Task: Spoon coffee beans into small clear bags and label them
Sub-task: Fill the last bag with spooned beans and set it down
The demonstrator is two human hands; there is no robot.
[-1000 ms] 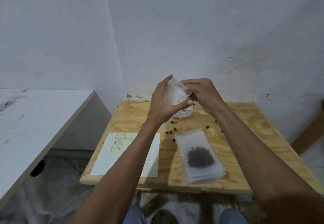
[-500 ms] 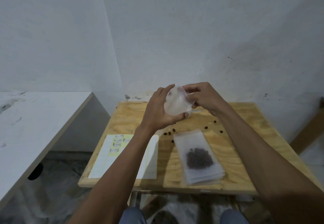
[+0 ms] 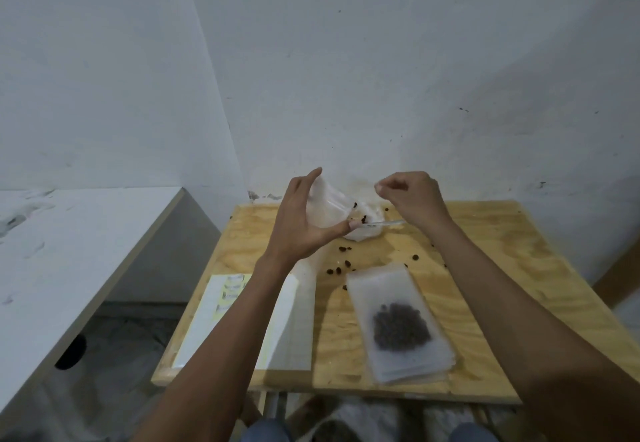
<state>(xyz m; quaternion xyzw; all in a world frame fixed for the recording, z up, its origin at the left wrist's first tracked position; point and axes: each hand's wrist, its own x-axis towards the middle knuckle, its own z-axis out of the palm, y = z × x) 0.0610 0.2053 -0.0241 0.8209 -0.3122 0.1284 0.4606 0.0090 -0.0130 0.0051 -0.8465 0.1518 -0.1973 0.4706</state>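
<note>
My left hand holds a small clear bag above the far side of the wooden table, pinched between thumb and fingers. My right hand hovers to the right of the bag, apart from it, fingers curled with nothing visible in them. Behind the bag sits a white container of coffee beans with a clear spoon handle sticking out to the right. A filled bag of beans lies on a stack of empty clear bags. A label sheet lies at the left, partly under my left forearm.
Loose coffee beans are scattered on the table between the container and the bag stack. A white counter stands to the left, with a gap to the table. White walls close off the back.
My right hand has let go of the bag's mouth and moved off to the right. My left hand still holds the bag, which now shows wider.
</note>
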